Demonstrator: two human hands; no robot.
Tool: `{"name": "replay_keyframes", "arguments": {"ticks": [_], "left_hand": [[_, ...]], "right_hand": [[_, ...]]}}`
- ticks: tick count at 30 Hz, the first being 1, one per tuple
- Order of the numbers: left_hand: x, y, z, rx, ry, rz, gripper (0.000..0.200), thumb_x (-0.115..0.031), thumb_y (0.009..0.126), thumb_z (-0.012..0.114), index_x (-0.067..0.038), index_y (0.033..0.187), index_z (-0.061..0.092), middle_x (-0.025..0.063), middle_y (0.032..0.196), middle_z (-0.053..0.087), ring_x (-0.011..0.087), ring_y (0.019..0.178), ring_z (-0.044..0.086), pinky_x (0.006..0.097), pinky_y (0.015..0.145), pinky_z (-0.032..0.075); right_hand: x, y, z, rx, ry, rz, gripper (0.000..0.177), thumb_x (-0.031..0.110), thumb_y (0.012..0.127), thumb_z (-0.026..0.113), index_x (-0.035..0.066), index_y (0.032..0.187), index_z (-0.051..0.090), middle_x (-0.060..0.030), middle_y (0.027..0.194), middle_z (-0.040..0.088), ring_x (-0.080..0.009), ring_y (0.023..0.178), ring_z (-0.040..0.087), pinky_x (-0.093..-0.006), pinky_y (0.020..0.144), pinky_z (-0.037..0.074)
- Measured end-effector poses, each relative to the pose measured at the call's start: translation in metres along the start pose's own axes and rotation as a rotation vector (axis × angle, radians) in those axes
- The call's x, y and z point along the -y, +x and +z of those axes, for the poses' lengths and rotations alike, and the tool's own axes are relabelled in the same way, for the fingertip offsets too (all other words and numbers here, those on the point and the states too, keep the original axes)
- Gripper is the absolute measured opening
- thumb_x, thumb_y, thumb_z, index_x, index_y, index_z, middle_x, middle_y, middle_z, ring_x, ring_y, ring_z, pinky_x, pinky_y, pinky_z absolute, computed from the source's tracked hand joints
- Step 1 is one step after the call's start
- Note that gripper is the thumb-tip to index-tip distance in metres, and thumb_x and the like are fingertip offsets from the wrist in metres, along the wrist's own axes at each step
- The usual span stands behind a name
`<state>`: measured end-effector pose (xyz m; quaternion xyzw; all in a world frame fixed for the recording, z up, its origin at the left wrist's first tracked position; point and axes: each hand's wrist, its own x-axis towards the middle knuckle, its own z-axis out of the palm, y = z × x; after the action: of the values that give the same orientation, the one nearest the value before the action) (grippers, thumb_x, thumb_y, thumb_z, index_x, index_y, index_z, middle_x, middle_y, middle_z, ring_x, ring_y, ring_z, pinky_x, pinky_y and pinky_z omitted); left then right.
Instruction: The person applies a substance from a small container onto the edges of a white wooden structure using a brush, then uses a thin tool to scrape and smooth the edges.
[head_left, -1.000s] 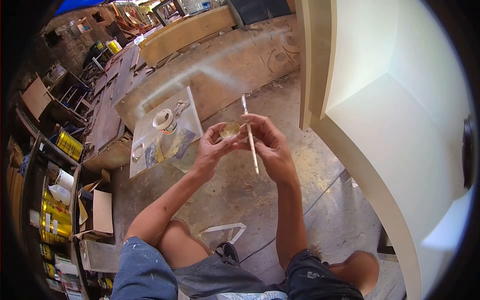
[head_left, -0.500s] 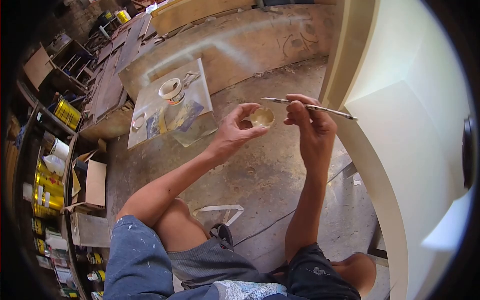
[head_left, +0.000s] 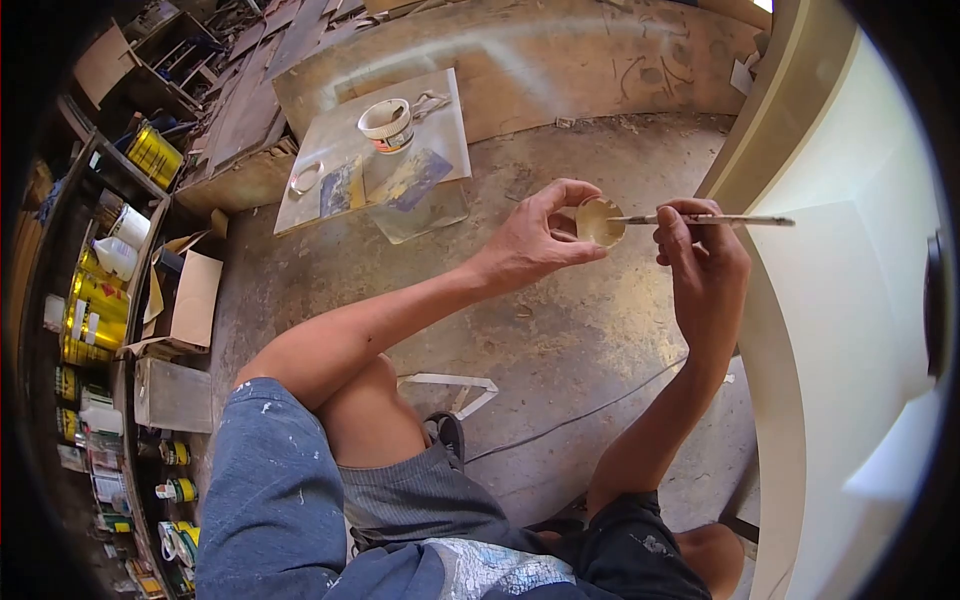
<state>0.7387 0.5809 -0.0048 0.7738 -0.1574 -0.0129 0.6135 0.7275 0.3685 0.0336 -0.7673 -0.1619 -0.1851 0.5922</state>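
My left hand (head_left: 545,235) grips a small round cup (head_left: 600,224) by its sides, its mouth tilted toward me. The inside of the cup is coated pale tan. In my right hand (head_left: 703,245) is a thin paintbrush (head_left: 755,220), pinched between thumb and fingers and lying nearly level. Its tip reaches into the mouth of the cup, so the bristles are hard to make out. A cream-painted panel (head_left: 830,300) stands close by on the right.
A low board-topped stand (head_left: 330,130) carries a white tub (head_left: 387,128), sandpaper sheets (head_left: 410,180) and a tape roll (head_left: 307,178). Shelves of cans (head_left: 98,305) line the left. A cable (head_left: 580,415) and a white angled strip (head_left: 470,385) lie on the concrete floor.
The paintbrush has moved from above and beside the cup to having its tip in the cup. The view has shifted, and both hands appear farther right.
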Motion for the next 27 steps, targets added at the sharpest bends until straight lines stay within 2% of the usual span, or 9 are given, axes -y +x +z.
{"name": "replay_keyframes", "arguments": {"ticks": [2,8,24,27], "left_hand": [[0.003,0.001,0.002,-0.028,0.010,0.049,0.065,-0.027,0.080,0.083,-0.001,0.132,0.053,0.0108,0.123,0.062,0.0194,0.100,0.068,0.0308,0.086,0.057],[0.006,0.001,0.002,-0.017,0.008,0.062,0.066,-0.027,0.080,0.084,0.000,0.132,0.053,0.0113,0.124,0.061,0.0193,0.099,0.068,0.0305,0.084,0.058],[0.006,0.001,0.004,-0.016,-0.001,0.067,0.067,-0.027,0.080,0.086,0.000,0.132,0.053,0.0118,0.124,0.060,0.0190,0.098,0.068,0.0302,0.084,0.059],[0.006,0.001,0.002,-0.017,0.016,0.067,0.067,-0.027,0.080,0.086,0.000,0.131,0.053,0.0117,0.124,0.060,0.0190,0.097,0.068,0.0298,0.084,0.059]], "right_hand": [[-0.003,0.000,0.003,0.008,0.009,-0.008,0.017,0.015,0.099,0.067,-0.001,0.098,0.069,-0.0052,0.073,0.065,-0.0078,0.064,0.058,-0.0233,0.060,0.048],[-0.003,0.002,0.007,0.008,-0.006,0.010,0.018,0.016,0.099,0.067,-0.001,0.097,0.068,-0.0046,0.071,0.064,-0.0075,0.061,0.056,-0.0237,0.057,0.046],[-0.018,0.002,0.010,0.036,0.099,0.081,0.020,0.017,0.098,0.068,-0.003,0.098,0.069,-0.0057,0.071,0.067,-0.0084,0.062,0.059,-0.0236,0.058,0.048],[-0.021,0.004,0.009,-0.030,0.221,0.114,0.021,0.019,0.098,0.069,-0.003,0.098,0.069,-0.0058,0.073,0.067,-0.0094,0.064,0.061,-0.0240,0.060,0.050]]}}
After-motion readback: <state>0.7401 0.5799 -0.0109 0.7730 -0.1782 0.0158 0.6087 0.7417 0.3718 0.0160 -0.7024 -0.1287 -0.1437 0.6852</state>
